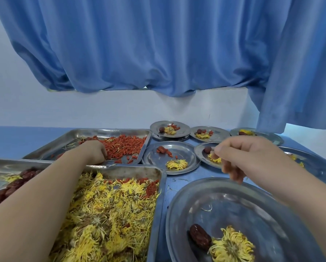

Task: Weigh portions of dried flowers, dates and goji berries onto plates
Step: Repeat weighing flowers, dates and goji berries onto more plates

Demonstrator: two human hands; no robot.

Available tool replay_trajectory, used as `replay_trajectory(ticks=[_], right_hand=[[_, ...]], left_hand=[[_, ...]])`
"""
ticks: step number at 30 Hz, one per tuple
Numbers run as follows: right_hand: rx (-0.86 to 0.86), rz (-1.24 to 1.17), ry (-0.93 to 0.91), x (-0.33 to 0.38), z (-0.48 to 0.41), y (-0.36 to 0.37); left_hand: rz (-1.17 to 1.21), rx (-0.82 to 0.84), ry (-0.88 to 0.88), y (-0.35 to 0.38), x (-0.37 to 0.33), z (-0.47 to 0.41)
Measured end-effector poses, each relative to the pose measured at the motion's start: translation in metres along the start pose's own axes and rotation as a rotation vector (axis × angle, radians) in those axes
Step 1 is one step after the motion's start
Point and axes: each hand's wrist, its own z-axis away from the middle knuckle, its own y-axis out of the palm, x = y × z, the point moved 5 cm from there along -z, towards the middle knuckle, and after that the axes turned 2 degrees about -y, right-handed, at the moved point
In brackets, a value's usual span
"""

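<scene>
Red goji berries (126, 146) fill the steel tray (111, 131) where the left hand (95, 151) curls its grip into them — right of that tray the right hand (241, 157) hangs curled, on what I cannot tell — and a loose pinch could scatter berries onto the desk (168, 186).

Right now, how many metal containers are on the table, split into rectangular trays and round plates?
Rectangular trays: 3
Round plates: 7
Total: 10
</scene>
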Motion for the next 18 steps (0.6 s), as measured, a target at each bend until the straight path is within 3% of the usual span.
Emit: replay_trajectory(ticks=[6, 12, 18], right_hand=[[0.003, 0.018, 0.002, -0.001, 0.000, 0.001], [0.017, 0.058, -0.004, 0.001, 0.002, 0.002], [0.021, 0.181, -0.042, -0.001, 0.001, 0.003]], left_hand=[[-0.027, 0.130, -0.109, 0.011, 0.004, -0.008], [0.093, 0.193, 0.017, 0.014, -0.020, -0.012], [0.099, 0.182, 0.023, 0.014, -0.032, -0.011]])
